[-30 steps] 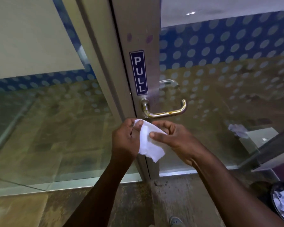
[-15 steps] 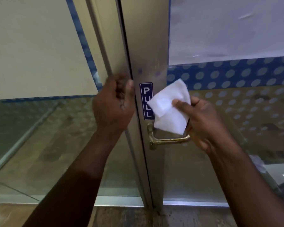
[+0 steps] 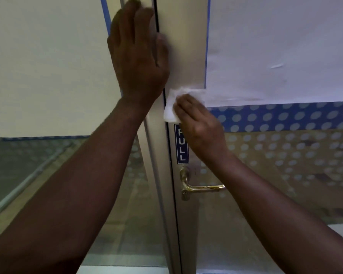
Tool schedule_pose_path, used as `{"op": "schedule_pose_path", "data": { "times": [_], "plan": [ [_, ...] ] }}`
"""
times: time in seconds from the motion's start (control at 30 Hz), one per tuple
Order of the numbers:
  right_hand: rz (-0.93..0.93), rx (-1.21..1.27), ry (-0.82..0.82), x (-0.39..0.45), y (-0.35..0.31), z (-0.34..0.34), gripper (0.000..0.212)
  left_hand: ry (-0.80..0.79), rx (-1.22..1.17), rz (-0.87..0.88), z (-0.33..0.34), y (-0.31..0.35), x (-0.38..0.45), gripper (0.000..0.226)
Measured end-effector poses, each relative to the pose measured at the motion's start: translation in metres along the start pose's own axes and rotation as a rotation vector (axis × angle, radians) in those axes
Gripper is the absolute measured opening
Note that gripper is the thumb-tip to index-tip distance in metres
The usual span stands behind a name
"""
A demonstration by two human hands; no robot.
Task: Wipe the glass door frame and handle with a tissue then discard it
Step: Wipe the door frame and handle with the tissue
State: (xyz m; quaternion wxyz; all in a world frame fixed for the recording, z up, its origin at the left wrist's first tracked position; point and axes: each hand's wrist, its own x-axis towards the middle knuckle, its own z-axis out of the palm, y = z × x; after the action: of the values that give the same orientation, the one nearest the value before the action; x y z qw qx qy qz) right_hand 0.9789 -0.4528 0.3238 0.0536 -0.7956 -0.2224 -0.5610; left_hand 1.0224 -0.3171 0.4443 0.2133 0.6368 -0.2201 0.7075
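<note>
1. On the metal door frame (image 3: 186,56), just above the blue PULL sign (image 3: 182,144), the right hand (image 3: 201,127) presses a white tissue (image 3: 171,111) flat against the metal.
2. Its fingers lie close together on top of the tissue, pinning it to the frame; the tissue's lower left corner and a crumpled upper edge stick out beyond the fingertips.
3. Higher up, the left hand (image 3: 139,54) rests open across the seam between the door frame and the neighbouring post (image 3: 156,155), fingers stretched upward and nearly side by side, holding nothing.
4. The thumb of that hand reaches over onto the door frame, blurred at its tip.
5. Both forearms rise from the bottom of the view, the left one crossing the glass panel on the left, the right one crossing the glass door (image 3: 285,165).
6. Below the sign, the brass handle (image 3: 202,187) juts out to the right from the frame; its far end is hidden behind the right forearm, and neither hand touches it.
7. White sheets cover the upper glass on both sides, the right one (image 3: 275,46) edged in blue along the frame.
8. Under the right sheet runs a blue band with pale dots (image 3: 285,117), and the dots carry on down over the clear glass.
</note>
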Motion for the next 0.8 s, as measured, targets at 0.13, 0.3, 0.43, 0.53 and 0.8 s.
{"op": "schedule_pose_path", "data": {
  "times": [0.13, 0.3, 0.43, 0.53, 0.8],
  "plan": [
    [0.034, -0.103, -0.153, -0.012, 0.007, 0.006, 0.050, 0.055, 0.134, 0.078, 0.010, -0.005, 0.026, 0.042],
    [-0.043, -0.346, -0.386, -0.024, 0.011, 0.009, 0.065, -0.146, 0.188, 0.035, 0.016, -0.007, 0.039, 0.058],
    [0.026, -0.421, -0.305, -0.023, 0.019, 0.012, 0.067, -0.271, 0.302, 0.017, 0.017, -0.010, 0.035, 0.071],
    [-0.013, -0.384, -0.383, -0.031, 0.009, 0.020, 0.070, -0.230, 0.301, 0.017, 0.018, -0.008, 0.024, 0.075],
    [0.103, -0.409, -0.290, -0.019, 0.009, 0.016, 0.068, -0.245, 0.320, 0.009, 0.023, -0.008, -0.001, 0.075]
  ]
}}
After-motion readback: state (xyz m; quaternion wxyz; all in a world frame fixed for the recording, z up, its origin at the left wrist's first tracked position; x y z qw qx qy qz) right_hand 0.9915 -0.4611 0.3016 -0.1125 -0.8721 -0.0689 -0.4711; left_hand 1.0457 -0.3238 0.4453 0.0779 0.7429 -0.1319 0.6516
